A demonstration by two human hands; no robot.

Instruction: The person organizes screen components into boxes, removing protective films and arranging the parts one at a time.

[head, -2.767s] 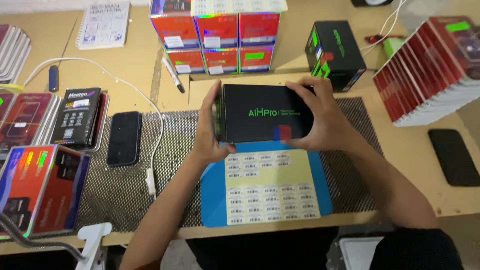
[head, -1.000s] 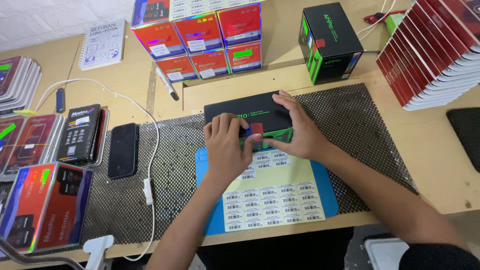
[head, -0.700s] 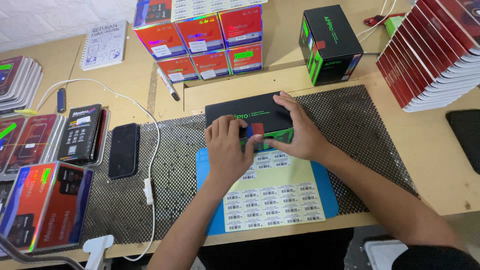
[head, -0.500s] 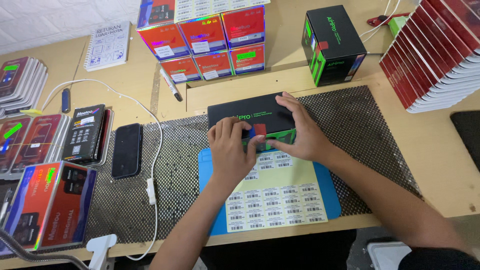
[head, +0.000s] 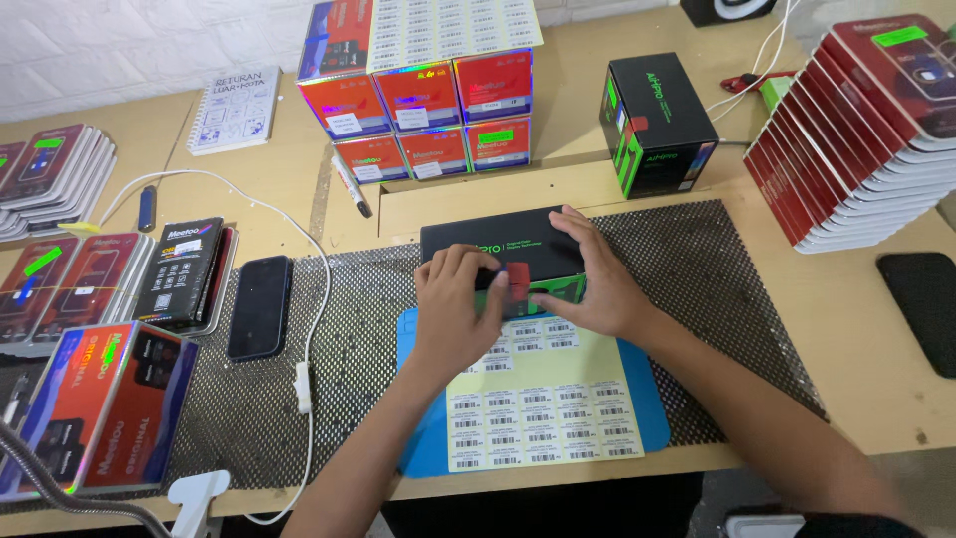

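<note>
A flat black box with green and red marks [head: 498,244] lies on the black mesh mat [head: 717,269] in front of me. My left hand [head: 455,309] presses its fingertips on the box's near face. My right hand [head: 597,284] rests on the box's right end and steadies it. Just below the box, a yellow sheet of small barcode stickers [head: 543,399] lies on a blue pad [head: 418,453]; my hands cover the sheet's upper edge.
Red boxes [head: 433,95] are stacked behind, with a black-and-green cube box [head: 657,125] to their right. A fanned row of red packages [head: 866,130] stands at right. At left are a black phone [head: 259,306], a white cable [head: 304,374], a marker [head: 351,186] and more packages [head: 110,418].
2.8 s ago both hands held the black box up in the air; since then they have laid it flat on the mat. Over the last second the hands have hardly moved.
</note>
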